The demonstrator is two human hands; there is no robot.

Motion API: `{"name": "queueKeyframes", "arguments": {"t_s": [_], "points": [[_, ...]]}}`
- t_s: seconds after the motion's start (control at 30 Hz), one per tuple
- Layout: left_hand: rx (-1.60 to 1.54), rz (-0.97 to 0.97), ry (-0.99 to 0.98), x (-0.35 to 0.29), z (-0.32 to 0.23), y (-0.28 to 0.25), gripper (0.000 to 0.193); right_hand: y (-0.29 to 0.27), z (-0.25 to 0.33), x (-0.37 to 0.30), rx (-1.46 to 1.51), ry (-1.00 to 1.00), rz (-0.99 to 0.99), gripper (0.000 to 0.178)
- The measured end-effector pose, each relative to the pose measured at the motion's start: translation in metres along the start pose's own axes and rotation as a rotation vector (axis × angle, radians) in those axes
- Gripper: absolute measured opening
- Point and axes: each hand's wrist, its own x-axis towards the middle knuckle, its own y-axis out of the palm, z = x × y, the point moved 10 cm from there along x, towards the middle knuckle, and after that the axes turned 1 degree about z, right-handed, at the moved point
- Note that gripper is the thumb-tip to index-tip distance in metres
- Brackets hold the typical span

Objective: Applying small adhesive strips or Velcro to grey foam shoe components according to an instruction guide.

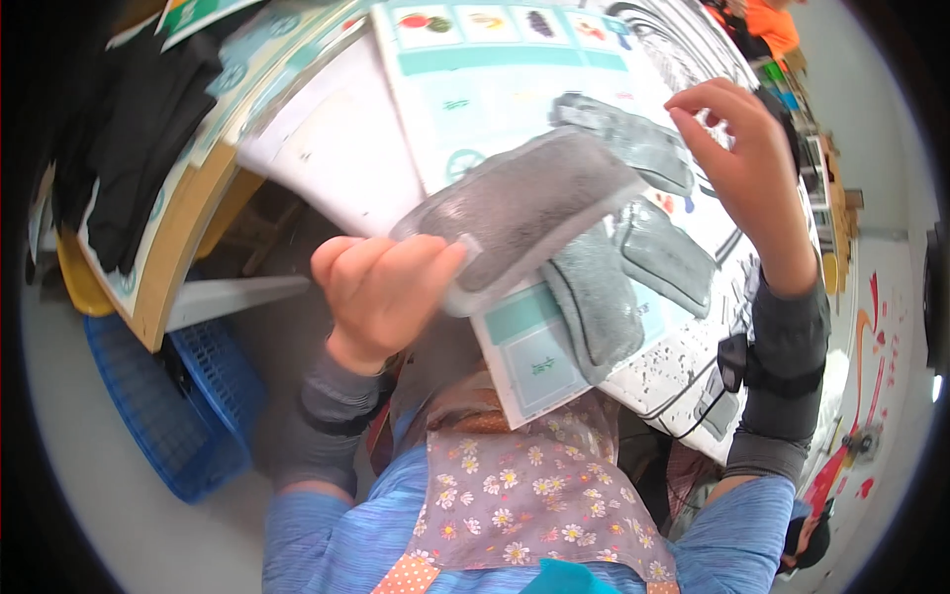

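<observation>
My left hand (381,287) is closed on the near left end of a large grey plush pad (534,193). The pad is rectangular with rounded corners and is tilted above the table; its edges are slightly blurred. To the right, my right hand (737,139) is raised, fingers bent and apart, with nothing seen in it. Beneath and beside the held pad lie other grey plush pieces: one at the far side (633,148), one at the right (668,257) and one nearer me (599,302). The held pad partly covers them.
A printed board with pictures (515,59) lies under the pieces on a white, black-marked tabletop (653,381). At the left are dark cloth (139,139) on a wooden-edged table (183,262) and blue baskets (168,406). A person in orange (777,35) is at the far right.
</observation>
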Motion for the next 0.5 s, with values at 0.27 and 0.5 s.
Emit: {"name": "queueKeyframes", "arguments": {"t_s": [0.27, 0.5], "points": [[-0.003, 0.082, 0.097, 0.026, -0.005, -0.004, 0.021, 0.07, -0.061, -0.003, -0.074, -0.125, 0.157, 0.043], [0.059, 0.163, 0.136, 0.038, -0.006, -0.008, 0.02, 0.104, -0.044, 0.01, -0.165, -0.161, 0.329, 0.042]]}}
